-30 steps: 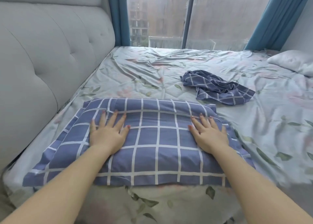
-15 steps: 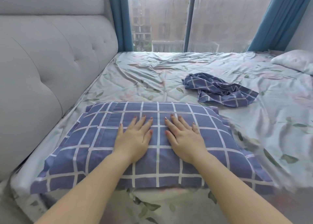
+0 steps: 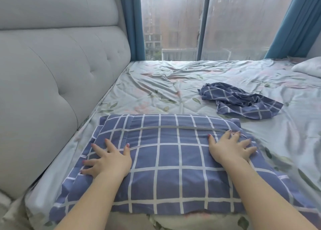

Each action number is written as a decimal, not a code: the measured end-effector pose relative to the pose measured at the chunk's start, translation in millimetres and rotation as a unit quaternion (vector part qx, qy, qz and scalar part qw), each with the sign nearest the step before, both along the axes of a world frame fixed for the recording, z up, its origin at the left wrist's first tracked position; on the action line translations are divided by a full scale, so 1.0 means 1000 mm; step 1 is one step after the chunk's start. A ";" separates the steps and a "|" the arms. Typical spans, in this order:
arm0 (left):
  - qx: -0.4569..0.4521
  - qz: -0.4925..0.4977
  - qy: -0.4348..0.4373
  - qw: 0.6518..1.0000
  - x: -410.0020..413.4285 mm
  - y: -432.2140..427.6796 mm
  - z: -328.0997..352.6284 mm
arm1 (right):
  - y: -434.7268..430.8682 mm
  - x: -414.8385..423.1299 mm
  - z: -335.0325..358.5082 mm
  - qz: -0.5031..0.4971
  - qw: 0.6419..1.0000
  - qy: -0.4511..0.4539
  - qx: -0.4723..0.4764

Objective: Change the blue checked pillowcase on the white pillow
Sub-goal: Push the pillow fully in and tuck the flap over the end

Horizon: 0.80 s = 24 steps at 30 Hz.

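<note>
A pillow in a blue checked pillowcase (image 3: 170, 162) lies flat on the bed near its front edge, beside the headboard. My left hand (image 3: 107, 160) presses flat on the pillow's left side with fingers spread. On the pillow's right side my right hand (image 3: 231, 148) lies flat, fingers spread toward the right edge. A second blue checked pillowcase (image 3: 243, 102) lies crumpled on the sheet further back and to the right. The white pillow itself is hidden inside the cover.
A grey padded headboard (image 3: 57, 83) runs along the left. The bed carries a pale floral sheet (image 3: 156, 85), rumpled. A white pillow (image 3: 309, 68) sits at the far right edge. Behind the bed are a large window and blue curtains (image 3: 133, 21).
Both hands slid apart from the pillow's middle to its left and right sides, fingers spreading. The camera view has tilted up slightly.
</note>
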<state>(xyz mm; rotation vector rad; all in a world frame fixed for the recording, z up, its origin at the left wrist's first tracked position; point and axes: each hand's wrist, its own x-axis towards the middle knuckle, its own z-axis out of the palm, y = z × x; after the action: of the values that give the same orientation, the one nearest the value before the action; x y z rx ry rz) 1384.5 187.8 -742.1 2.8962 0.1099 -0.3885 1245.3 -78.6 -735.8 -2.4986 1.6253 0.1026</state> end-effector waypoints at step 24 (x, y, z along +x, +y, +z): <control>0.070 -0.200 -0.047 0.976 0.086 -0.028 -0.028 | -0.057 0.024 -0.024 0.172 0.984 0.016 0.053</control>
<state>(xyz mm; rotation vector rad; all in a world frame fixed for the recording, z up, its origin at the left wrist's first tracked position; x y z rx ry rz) 1470.2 159.9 -769.6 3.0626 -0.4867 -0.3159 1269.4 -135.5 -760.3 -2.6776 1.1478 0.2632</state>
